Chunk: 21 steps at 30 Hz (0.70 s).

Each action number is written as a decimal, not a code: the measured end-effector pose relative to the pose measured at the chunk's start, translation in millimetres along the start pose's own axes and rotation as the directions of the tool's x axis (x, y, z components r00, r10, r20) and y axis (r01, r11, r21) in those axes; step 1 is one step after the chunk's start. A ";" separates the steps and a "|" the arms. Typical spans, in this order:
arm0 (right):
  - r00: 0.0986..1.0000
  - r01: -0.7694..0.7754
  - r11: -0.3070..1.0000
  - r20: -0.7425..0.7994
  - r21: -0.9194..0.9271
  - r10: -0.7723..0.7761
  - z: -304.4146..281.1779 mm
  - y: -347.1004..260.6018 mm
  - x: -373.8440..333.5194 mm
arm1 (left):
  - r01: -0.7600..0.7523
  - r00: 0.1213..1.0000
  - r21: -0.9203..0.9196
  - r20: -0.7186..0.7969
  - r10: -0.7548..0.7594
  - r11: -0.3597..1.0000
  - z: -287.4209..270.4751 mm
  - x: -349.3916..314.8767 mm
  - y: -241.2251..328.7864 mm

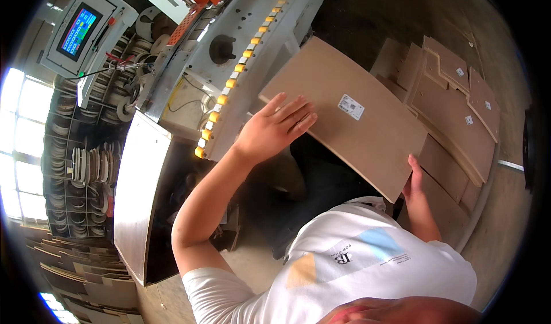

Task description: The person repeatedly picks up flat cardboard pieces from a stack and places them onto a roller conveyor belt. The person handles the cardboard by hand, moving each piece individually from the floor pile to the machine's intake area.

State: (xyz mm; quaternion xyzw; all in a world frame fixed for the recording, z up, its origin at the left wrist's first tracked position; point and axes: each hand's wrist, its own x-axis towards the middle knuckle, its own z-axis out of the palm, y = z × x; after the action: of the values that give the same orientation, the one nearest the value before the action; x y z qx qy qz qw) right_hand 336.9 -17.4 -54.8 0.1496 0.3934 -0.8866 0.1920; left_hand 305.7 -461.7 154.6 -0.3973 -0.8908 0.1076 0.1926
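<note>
A flat rectangular brown board (344,74) with a white label on its face is tilted in front of me. My right hand (415,178) holds the board by its near right corner; the thumb shows along the edge, and the other fingers are hidden behind it. My left hand (279,123) is at the board's left corner with its fingers stretched out and slightly apart. Those fingertips overlap the board's edge, but I cannot tell how firmly they touch it.
Left of the board runs a grey machine (198,66) edged with yellow rollers (231,83). A control panel (80,28) with a lit screen stands farther left, above racks of rolled edging strip (86,166). More labelled brown boards (447,109) are stacked at right. A white-topped table (140,192) stands left.
</note>
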 end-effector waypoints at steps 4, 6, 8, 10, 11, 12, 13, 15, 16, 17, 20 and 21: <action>0.975 -0.078 0.996 0.210 0.039 0.069 36.3 -9.9 15.2 | 0.082 0.963 0.105 -0.266 -0.052 0.991 -43.1 -13.9 -5.2; 0.951 -0.130 0.982 0.299 0.140 0.084 69.2 -8.9 23.9 | 0.130 0.954 0.166 -0.288 -0.078 0.977 -63.9 -23.5 -13.7; 0.869 -0.080 0.980 0.495 0.183 -0.022 88.1 -8.9 43.2 | 0.187 0.953 0.208 -0.276 -0.126 0.960 -79.1 -39.0 -19.6; 0.851 -0.063 0.982 0.523 0.181 -0.042 113.0 -6.2 50.0 | 0.280 0.937 0.222 -0.277 -0.215 0.934 -84.5 -58.8 -24.3; 0.885 -0.073 0.985 0.465 0.157 -0.008 133.5 -5.3 47.3 | 0.342 0.920 0.224 -0.277 -0.277 0.913 -86.9 -70.2 -27.4; 0.916 -0.077 0.987 0.400 0.138 0.015 144.9 -5.7 47.2 | 0.395 0.902 0.225 -0.281 -0.329 0.891 -88.8 -79.2 -32.5; 0.708 -0.045 0.999 0.706 0.028 0.012 125.2 0.5 67.4 | 0.421 0.895 0.271 -0.279 -0.348 0.865 -89.5 -88.5 -39.7; 0.741 -0.033 0.992 0.663 -0.122 0.106 125.1 14.0 64.6 | 0.547 0.831 0.243 -0.274 -0.484 0.801 -89.5 -105.1 -48.4; 0.759 -0.026 0.980 0.634 -0.196 0.147 124.1 20.3 60.2 | 0.605 0.791 0.227 -0.273 -0.547 0.763 -87.2 -113.4 -55.3; 0.732 -0.028 0.979 0.663 -0.202 0.158 122.2 27.5 56.6 | 0.629 0.775 0.252 -0.283 -0.565 0.736 -78.7 -128.8 -65.6; 0.683 -0.042 0.953 0.687 -0.301 0.247 119.1 46.8 44.9 | 0.792 0.611 0.199 -0.256 -0.750 0.577 -67.0 -166.0 -76.5; 0.682 -0.066 0.938 0.670 -0.341 0.292 115.2 52.2 41.2 | 0.838 0.543 0.198 -0.225 -0.809 0.508 -59.4 -176.0 -80.8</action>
State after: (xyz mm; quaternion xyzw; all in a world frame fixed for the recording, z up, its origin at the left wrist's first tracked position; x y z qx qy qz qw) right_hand 311.4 -145.7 -30.9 -0.1961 0.3967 -0.7840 0.4354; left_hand 384.8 -644.8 190.8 0.1009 -0.9356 0.1081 0.3207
